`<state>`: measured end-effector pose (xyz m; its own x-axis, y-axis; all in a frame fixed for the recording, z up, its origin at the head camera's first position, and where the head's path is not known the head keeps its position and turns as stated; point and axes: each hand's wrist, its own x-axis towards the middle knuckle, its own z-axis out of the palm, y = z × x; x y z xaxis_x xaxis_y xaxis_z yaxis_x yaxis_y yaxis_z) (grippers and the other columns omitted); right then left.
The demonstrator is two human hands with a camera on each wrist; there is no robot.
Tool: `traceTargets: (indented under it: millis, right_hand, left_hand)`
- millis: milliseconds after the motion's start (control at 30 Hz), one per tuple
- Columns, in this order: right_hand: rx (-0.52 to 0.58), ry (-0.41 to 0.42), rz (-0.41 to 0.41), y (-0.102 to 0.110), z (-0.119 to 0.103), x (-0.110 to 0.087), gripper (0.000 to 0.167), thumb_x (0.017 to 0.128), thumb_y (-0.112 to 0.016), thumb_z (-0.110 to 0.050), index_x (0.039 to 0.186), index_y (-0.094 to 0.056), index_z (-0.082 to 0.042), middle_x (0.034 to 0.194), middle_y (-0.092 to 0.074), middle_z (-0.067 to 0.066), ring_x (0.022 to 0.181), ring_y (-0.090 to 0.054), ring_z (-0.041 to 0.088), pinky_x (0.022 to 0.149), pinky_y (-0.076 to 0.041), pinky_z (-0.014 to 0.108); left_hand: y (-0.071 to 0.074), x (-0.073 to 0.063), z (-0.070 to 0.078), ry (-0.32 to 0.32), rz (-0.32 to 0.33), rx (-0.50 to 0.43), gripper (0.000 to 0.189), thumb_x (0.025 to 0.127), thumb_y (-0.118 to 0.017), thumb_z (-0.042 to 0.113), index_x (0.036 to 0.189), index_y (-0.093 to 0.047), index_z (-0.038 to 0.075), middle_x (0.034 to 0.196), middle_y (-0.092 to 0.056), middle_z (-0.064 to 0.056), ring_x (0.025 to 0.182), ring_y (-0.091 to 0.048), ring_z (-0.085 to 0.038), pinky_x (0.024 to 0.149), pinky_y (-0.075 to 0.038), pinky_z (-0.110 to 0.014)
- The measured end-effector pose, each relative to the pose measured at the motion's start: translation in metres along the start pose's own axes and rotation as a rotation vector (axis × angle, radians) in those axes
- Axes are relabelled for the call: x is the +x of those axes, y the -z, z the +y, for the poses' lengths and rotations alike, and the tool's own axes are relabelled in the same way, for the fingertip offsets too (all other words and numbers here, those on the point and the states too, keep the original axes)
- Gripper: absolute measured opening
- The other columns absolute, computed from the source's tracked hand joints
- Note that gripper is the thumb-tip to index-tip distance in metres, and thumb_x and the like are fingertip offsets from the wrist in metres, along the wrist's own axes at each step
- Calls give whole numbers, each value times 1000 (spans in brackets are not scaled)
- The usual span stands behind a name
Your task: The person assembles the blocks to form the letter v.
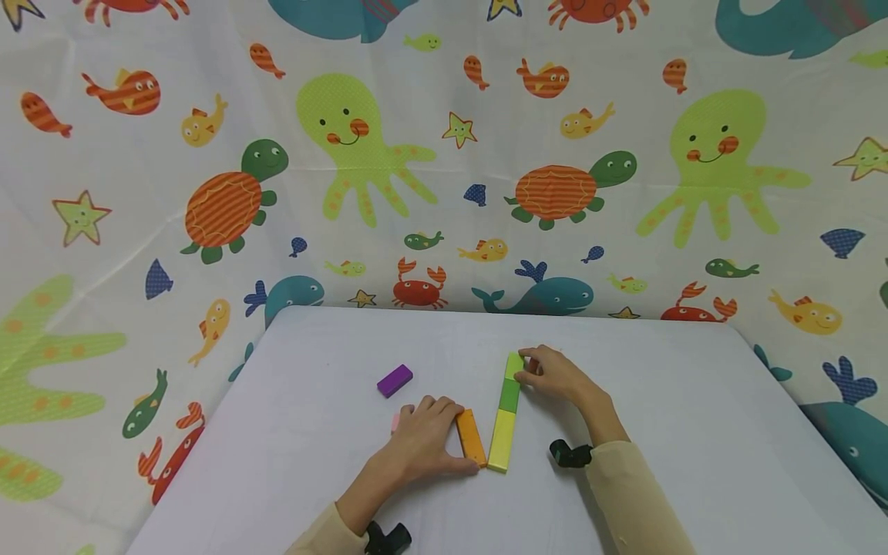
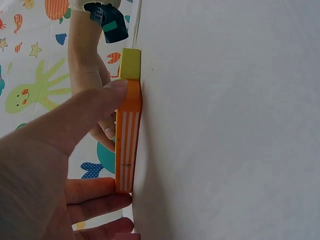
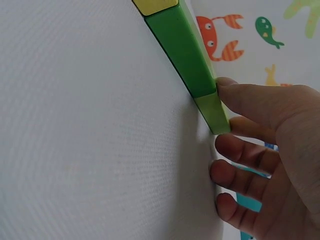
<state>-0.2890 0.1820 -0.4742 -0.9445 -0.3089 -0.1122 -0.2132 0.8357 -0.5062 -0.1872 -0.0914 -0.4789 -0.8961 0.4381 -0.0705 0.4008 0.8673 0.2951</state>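
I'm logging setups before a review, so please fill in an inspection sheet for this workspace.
Surface: white table, plain top.
Job's things: yellow block, green block and light green block end to end in a line; orange block beside the yellow one; purple block apart; pink piece mostly hidden.
Clutter: nothing seen.
Hands: left hand grips the orange block by its ends; right hand holds the light green block; black cameras at both wrists.
Cables: nothing seen.
Surroundings: cloth printed with sea animals behind the table.
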Motion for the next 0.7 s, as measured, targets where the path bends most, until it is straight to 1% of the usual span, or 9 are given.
traceTargets:
  millis: [200,400,700]
  right_hand:
    - [-10,-8,2,-2,0,0,58,93,-71,-31,142,-53,-4,103,-62,8,89,-53,19,83,-52,36]
    - [0,-26,-5,-2,0,0,64,93,-71,-32,145,-49,-4,104,-63,9,89,-55,19,84,-53,36]
    - [15,-21,7,-2,-2,-5,65,93,-71,-35,146,-48,-5,105,-64,9,89,-55,19,82,-53,35]
  left_hand:
    - [-1,0,0,-3,1,-1,90,70,-73,75,138,-57,19,136,-60,-1,121,-51,-24,98,-42,-54]
    - [0,-1,1,-10,6,-1,90,70,-73,75,138,-57,18,136,-60,-2,120,-51,-24,97,-43,-54]
    - [1,-1,0,-4,-1,-3,90,70,-72,75,139,-56,19,137,-60,-2,121,-51,-24,98,-42,-54]
